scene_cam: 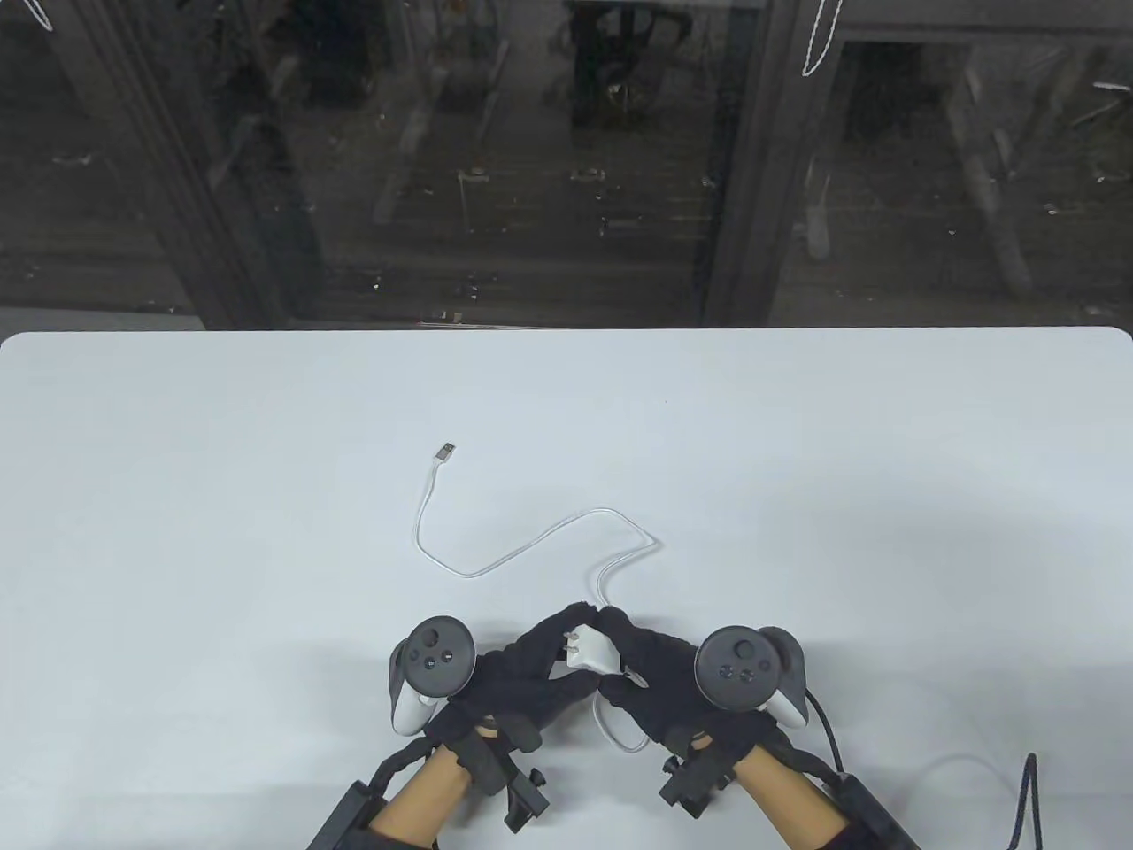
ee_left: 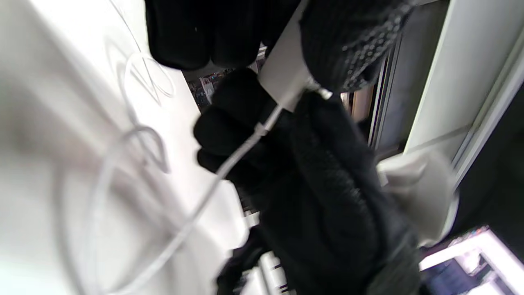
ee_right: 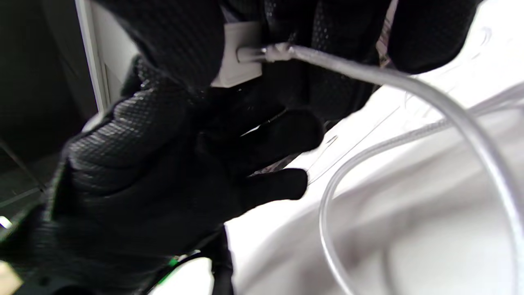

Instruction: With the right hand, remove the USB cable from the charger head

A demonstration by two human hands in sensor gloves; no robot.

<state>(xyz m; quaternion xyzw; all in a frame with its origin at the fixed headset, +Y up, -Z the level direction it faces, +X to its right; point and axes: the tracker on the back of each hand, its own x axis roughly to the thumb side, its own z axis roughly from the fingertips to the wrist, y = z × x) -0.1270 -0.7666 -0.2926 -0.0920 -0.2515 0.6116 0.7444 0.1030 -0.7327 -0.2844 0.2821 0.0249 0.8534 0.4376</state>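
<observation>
Just above the table's near edge, the left hand grips the charger head while the right hand pinches the USB cable at its still-seated plug, so next comes a straight pull apart.

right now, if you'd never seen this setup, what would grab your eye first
First, the two black-gloved hands meeting at the table's near edge: the left hand and the right hand both hold a small white charger head between them. Next, the white USB cable snaking away across the pale tabletop, its free plug lying alone farther out.
</observation>
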